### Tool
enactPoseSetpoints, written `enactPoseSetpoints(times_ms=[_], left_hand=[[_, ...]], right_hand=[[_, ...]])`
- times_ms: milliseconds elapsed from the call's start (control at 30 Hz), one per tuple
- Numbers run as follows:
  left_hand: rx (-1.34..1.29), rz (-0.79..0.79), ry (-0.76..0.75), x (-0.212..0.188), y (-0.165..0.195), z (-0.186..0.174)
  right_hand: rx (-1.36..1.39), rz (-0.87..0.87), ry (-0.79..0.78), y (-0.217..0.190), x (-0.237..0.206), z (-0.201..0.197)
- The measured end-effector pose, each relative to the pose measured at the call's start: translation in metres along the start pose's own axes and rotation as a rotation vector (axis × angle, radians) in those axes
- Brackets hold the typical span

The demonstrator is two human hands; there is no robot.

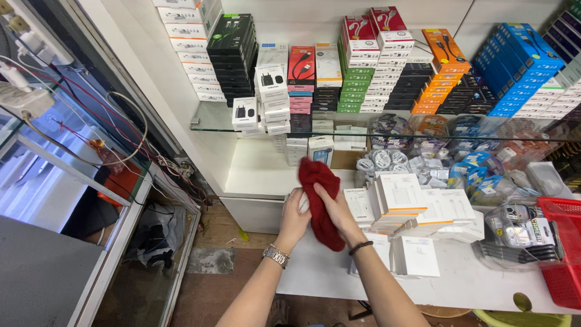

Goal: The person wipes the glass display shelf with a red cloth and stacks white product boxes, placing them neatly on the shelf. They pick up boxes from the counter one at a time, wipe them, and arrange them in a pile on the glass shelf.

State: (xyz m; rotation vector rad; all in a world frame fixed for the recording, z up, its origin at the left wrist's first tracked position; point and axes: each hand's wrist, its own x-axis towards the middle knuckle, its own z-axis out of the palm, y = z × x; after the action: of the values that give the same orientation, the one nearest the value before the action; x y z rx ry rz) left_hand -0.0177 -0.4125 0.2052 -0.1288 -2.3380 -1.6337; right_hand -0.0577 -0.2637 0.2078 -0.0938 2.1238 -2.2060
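Left hand (294, 213) grips a small white box (304, 202); right hand (336, 209) grips the red cloth (319, 200). Better to rub gently, holding the box steady.

Both my forearms reach up from the bottom edge and converge toward the middle. My left hand (295, 213) sits with its back to me, fingers curled in a closed grip, a metal band at the wrist. My right hand (336, 209) lies just beside it, nearly touching, fingers bent and closed in a grip, a dark band around its wrist.
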Motion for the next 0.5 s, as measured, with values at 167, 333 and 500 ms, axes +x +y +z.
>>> enactPoseSetpoints(times_ms=[167,333,500], left_hand=[[-0.154,0.056,0.013,-0.005,0.005,0.002],[-0.618,-0.293,0.056,0.008,0.009,0.0],[-0.923,-0.701,0.214,0.026,-0.031,-0.016]], right_hand=[[0.459,0.127,0.11,-0.013,0.007,0.009],[0.726,0.437,-0.095,-0.018,-0.008,0.007],[0.222,0.431,-0.188,-0.009,-0.027,0.006]])
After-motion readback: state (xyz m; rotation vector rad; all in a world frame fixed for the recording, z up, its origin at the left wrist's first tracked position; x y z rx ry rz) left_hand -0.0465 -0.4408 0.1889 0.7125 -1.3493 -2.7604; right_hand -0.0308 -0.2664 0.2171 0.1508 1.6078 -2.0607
